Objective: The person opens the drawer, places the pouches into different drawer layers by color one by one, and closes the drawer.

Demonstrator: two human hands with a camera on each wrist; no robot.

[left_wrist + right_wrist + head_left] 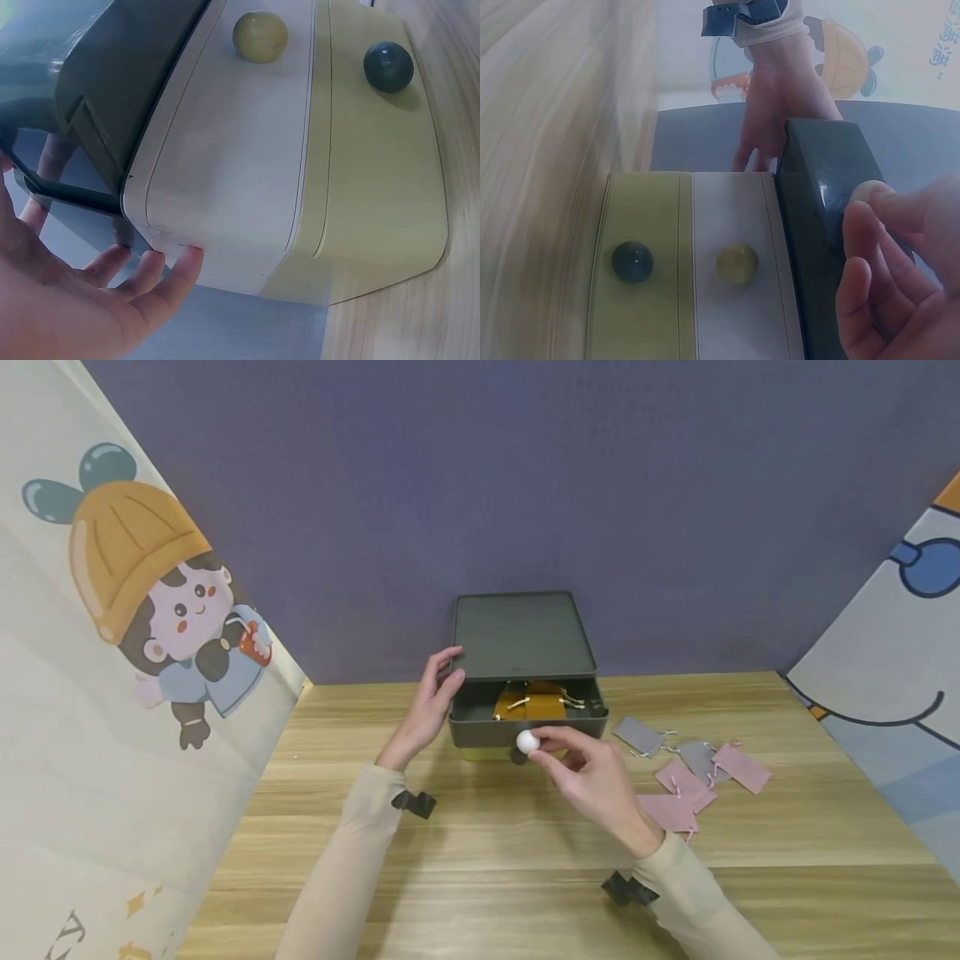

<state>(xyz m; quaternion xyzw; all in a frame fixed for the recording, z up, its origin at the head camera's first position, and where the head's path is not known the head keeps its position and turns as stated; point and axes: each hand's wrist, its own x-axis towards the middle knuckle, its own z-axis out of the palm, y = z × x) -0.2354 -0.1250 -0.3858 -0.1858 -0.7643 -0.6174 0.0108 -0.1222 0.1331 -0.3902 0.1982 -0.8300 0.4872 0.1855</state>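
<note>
A small drawer cabinet (pixel 521 635) with a dark grey top stands against the back wall. Its dark top drawer (pixel 480 733) is pulled out, and mustard-coloured drawstring pouches (pixel 546 705) lie inside. Thumb and fingers of my right hand (pixel 596 777) pinch that drawer's round white knob (pixel 527 742). On the cabinet's left side rests my left hand (pixel 429 710), fingers spread and touching the casing. Below, in the left wrist view, are a white drawer (pixel 225 142) with a yellow knob (pixel 260 36) and a yellow drawer (pixel 382 172) with a dark knob (pixel 388 67).
To the cabinet's right, grey drawstring pouches (pixel 637 735) and pink drawstring pouches (pixel 741 767) lie loosely on the wooden table (pixel 465 877). A purple-blue partition (pixel 525 485) rises behind, with cartoon-printed panels (pixel 75 693) at both sides.
</note>
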